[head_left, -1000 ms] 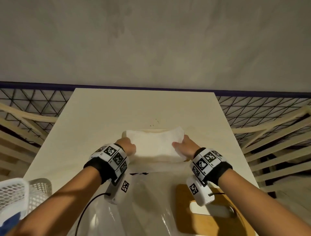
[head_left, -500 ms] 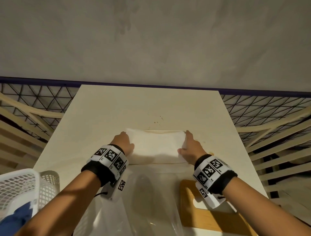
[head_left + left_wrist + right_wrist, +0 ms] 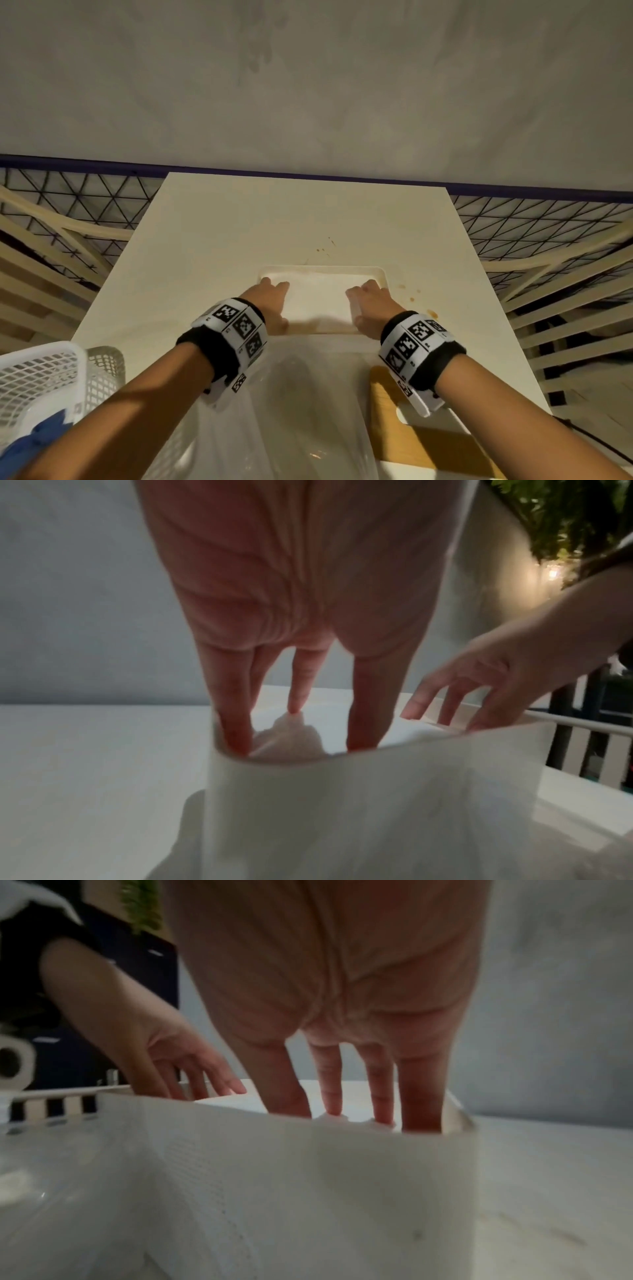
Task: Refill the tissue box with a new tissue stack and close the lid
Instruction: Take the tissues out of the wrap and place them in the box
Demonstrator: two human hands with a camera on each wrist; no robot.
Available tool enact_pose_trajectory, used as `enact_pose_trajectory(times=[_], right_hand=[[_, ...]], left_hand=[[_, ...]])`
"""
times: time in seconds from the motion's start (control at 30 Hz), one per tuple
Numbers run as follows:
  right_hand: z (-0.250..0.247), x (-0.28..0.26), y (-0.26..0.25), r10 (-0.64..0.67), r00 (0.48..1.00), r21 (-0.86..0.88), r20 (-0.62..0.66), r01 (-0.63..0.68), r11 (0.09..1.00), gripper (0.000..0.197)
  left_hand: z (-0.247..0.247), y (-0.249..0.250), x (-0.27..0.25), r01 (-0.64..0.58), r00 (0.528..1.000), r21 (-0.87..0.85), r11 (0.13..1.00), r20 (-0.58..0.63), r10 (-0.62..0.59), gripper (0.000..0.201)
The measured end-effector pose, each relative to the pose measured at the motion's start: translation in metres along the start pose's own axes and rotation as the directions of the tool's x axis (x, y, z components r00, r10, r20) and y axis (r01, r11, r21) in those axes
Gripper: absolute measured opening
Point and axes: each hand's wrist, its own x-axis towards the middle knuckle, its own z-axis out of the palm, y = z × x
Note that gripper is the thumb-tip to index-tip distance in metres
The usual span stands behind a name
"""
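The white tissue box (image 3: 322, 271) stands open-topped in the middle of the table, and the white tissue stack (image 3: 320, 298) lies inside it below the rim. My left hand (image 3: 272, 294) presses straight fingers (image 3: 236, 718) down on the stack's left end inside the box wall (image 3: 377, 791). My right hand (image 3: 368, 298) presses straight fingers (image 3: 421, 1096) on the right end, behind the box wall (image 3: 342, 1164). The wooden lid (image 3: 445, 448) with a slot lies flat at the near right, under my right wrist.
A clear plastic wrapper (image 3: 308, 394) lies on the pale table (image 3: 239, 240) just in front of the box. A white mesh basket (image 3: 41, 377) with something blue in it stands at the near left. Slatted rails run along both sides of the table.
The tissue stack, held above the rim by both hands a second ago, has gone down into the box. Both hands have shifted onto its ends and press it down.
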Motion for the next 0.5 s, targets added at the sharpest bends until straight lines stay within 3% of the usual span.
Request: enact_pose_trajectory(times=[0.13, 0.3, 0.4, 0.5], right_hand=[[0.006, 0.013, 0.001, 0.055, 0.998, 0.073, 0.026, -0.057, 0.996, 0.054], [0.004, 0.005, 0.000, 0.053, 0.999, 0.145, 0.000, -0.052, 0.988, 0.058], [-0.004, -0.018, 0.010, 0.030, 0.981, 0.288, -0.194, 0.028, 0.957, 0.047], [-0.005, -0.049, 0.041, 0.136, 0.908, 0.422, -0.395, 0.048, 0.905, 0.036]], left_hand=[[-0.001, 0.004, 0.008, 0.007, 1.000, 0.040, 0.999, 0.003, -0.007, 0.057], [-0.001, 0.006, 0.002, 0.031, 1.000, -0.007, 0.999, 0.005, -0.031, 0.050], [-0.003, 0.012, -0.013, 0.032, 0.993, -0.023, 0.999, -0.115, -0.035, 0.038], [-0.002, 0.038, -0.037, -0.046, 0.955, -0.002, 0.999, -0.293, 0.043, 0.044]])
